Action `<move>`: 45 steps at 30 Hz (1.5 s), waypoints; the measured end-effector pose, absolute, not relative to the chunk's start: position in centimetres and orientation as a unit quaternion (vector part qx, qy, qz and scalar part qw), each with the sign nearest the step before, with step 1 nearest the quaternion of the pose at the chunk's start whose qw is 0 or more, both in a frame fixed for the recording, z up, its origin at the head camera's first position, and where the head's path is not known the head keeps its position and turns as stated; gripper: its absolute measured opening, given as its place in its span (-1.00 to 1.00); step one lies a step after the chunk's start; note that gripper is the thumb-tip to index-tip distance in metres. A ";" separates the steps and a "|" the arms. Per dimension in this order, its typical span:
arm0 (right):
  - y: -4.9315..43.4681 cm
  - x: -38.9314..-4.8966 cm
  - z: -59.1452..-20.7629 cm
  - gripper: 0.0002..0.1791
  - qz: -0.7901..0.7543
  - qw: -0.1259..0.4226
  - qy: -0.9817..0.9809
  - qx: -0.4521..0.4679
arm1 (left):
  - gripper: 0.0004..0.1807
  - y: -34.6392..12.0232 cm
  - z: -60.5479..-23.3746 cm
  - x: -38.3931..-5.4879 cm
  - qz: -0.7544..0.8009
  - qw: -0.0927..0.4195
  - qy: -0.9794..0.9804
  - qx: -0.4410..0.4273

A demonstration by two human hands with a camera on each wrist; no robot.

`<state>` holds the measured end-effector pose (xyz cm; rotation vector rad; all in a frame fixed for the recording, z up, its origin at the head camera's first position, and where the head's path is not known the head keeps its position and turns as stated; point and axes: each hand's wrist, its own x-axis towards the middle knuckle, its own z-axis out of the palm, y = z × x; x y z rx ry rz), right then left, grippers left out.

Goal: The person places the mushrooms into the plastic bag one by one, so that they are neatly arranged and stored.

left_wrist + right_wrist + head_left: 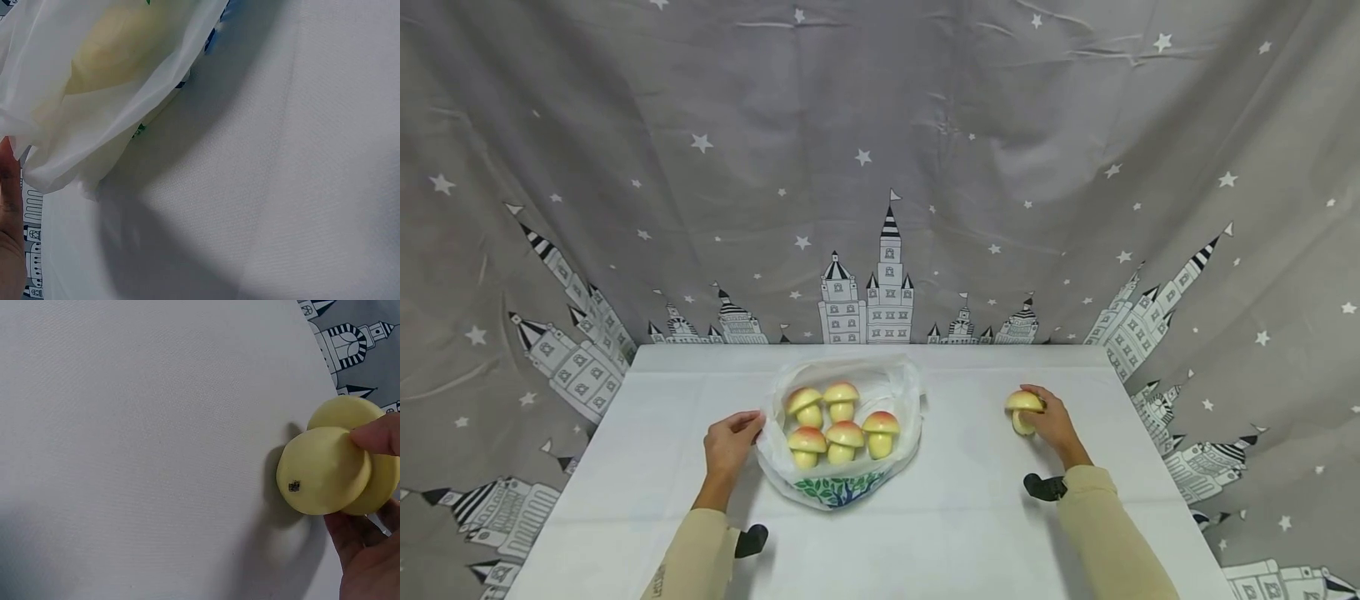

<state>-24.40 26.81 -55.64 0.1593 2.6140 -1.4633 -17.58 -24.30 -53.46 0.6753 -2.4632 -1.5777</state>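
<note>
A white plastic bag (898, 392) with a green and blue tree print lies with its mouth spread on the table. Inside it sit several toy mushrooms (842, 442) with yellow stems and reddish-yellow caps. My left hand (730, 443) pinches the bag's left rim between thumb and fingers; the left wrist view shows the bag's thin side (106, 125) and little of that hand. Off to the right, my right hand (1054, 427) grips another toy mushroom (1024, 402). In the right wrist view, thumb and fingers hold this mushroom (322, 472), its stem end facing the camera.
A white cloth covers the table (955, 533). Behind and beside it hangs a grey curtain (880, 108) printed with stars and castles. White tabletop lies between the bag and my right hand.
</note>
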 end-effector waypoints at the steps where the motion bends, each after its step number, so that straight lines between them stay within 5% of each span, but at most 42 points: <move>1: 26.8 -24.4 -55.6 -0.40 -0.488 0.069 0.868 0.055 | -0.69 -24.3 -53.4 -17.6 -0.525 0.070 -0.818 0.224; 45: 22.8 -24.2 -56.1 -0.46 -0.522 0.045 0.850 0.055 | -0.69 -24.1 -53.6 -17.5 -0.513 0.076 -0.825 0.223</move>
